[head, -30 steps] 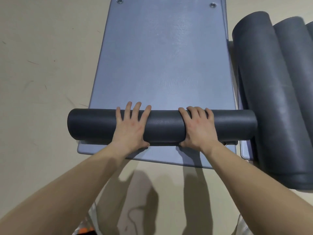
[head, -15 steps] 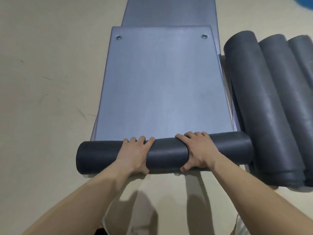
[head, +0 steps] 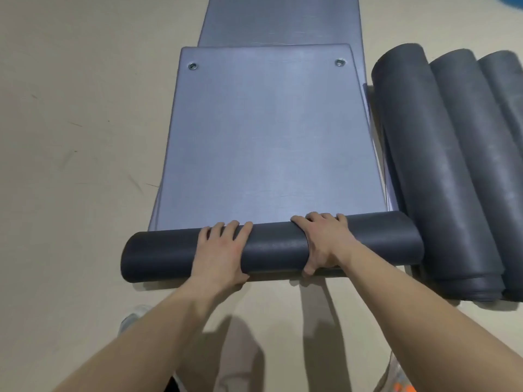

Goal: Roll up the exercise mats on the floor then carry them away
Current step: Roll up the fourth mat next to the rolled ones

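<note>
Roll edges toward 12 o'clock since half a second ago | mat roll (head: 271,250) on floor (head: 70,165), long axis 9-to-3, unrolled mat (head: 268,142) stretching to 12 | left hand (head: 220,251) and right hand (head: 325,244) both clasp it, fingers curled over top | finished rolls (head: 441,171) at 3

Left hand (head: 220,253) now curls; roll (head: 271,247) hides the lower mat's (head: 283,21) near edge.

Bright, even light — soft shadows on the floor (head: 70,193); edges bowed, perhaps blurred.
</note>
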